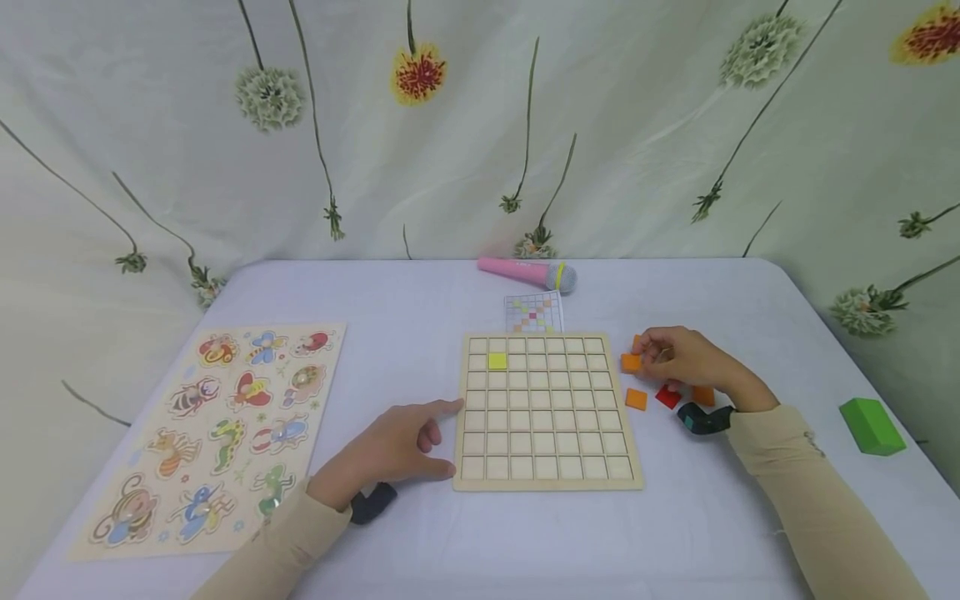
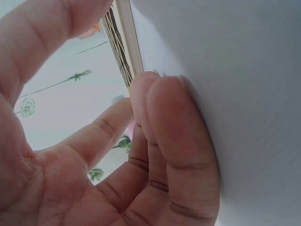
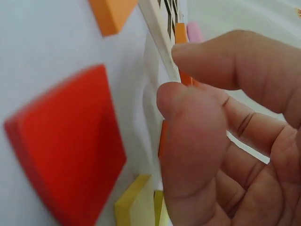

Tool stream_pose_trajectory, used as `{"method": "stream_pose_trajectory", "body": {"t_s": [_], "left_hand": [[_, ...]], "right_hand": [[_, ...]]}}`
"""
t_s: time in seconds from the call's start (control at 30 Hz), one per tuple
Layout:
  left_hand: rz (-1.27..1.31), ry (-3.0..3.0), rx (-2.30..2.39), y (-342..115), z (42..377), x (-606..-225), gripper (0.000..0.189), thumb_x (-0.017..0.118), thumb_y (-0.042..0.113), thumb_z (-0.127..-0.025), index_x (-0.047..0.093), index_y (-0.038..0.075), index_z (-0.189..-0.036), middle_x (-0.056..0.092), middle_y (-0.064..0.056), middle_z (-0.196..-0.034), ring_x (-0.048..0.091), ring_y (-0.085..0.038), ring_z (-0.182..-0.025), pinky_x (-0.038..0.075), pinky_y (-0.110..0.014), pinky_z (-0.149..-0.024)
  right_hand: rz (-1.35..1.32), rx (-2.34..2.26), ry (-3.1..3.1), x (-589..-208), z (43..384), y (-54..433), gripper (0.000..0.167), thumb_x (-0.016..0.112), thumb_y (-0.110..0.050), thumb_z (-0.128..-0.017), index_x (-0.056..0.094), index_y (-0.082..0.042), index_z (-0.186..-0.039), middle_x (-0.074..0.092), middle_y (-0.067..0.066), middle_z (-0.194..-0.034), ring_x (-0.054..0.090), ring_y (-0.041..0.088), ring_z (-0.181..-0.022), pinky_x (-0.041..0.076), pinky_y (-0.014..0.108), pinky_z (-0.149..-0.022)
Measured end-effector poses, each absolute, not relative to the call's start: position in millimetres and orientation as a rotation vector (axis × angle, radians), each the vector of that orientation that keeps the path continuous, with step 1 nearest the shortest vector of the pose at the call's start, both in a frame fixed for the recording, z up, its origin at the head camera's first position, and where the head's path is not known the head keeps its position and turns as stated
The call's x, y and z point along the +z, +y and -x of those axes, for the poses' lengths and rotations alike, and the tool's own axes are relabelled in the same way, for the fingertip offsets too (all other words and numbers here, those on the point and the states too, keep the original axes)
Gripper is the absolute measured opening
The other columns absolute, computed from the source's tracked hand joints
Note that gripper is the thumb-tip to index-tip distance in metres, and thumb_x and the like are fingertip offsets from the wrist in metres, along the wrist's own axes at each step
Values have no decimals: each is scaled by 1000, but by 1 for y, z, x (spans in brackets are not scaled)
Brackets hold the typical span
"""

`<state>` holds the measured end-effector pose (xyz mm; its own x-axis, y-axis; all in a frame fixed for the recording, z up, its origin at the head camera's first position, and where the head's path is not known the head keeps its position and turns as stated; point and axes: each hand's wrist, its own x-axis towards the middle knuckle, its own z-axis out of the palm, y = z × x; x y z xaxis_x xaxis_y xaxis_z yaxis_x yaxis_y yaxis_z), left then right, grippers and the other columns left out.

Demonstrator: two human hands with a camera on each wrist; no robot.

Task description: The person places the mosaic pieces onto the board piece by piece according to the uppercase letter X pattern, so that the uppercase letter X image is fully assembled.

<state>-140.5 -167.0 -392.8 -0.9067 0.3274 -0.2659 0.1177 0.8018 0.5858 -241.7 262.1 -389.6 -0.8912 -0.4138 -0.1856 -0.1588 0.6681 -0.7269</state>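
A wooden grid board (image 1: 547, 485) lies mid-table, with one yellow tile (image 1: 497, 361) in its second row. My left hand (image 1: 401, 442) is at the board's left edge, index finger and thumb stretched to the frame, other fingers bent and resting on the cloth. Right of the board, my right hand (image 1: 686, 358) hovers over loose tiles. Its thumb (image 3: 193, 136) and index finger are apart, nothing visible between them. Around it lie an orange tile (image 1: 636, 399), another orange tile (image 1: 703, 396) and a red tile (image 1: 667, 397). Yellow tiles (image 3: 136, 202) show below the thumb in the right wrist view.
A printed pattern card (image 1: 532, 312) touches the board's far edge, and a pink toy microphone (image 1: 517, 269) lies behind it. An insect picture puzzle (image 1: 247, 467) covers the left side. On the far right stands a green block (image 1: 872, 426).
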Motion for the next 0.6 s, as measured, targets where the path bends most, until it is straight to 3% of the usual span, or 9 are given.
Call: {"method": "stream_pose_trajectory", "body": {"t_s": [0.3, 0.6], "left_hand": [[-348, 2629, 832, -168, 141, -393, 84, 97, 14, -80, 61, 12, -155, 59, 2, -89, 53, -16, -82, 46, -33, -74], [-352, 2628, 829, -167, 142, -393, 84, 97, 15, -80, 60, 13, -155, 60, 2, -90, 53, -16, -83, 47, -33, -75]], "right_hand": [[563, -1093, 2561, -387, 245, 248, 20, 74, -2, -98, 67, 5, -116, 66, 8, -97, 57, 18, -70, 50, 27, -60], [620, -1129, 2521, -385, 251, 232, 23, 77, -3, -97, 67, 6, -116, 68, 10, -97, 56, 18, -64, 47, 27, -57]]}}
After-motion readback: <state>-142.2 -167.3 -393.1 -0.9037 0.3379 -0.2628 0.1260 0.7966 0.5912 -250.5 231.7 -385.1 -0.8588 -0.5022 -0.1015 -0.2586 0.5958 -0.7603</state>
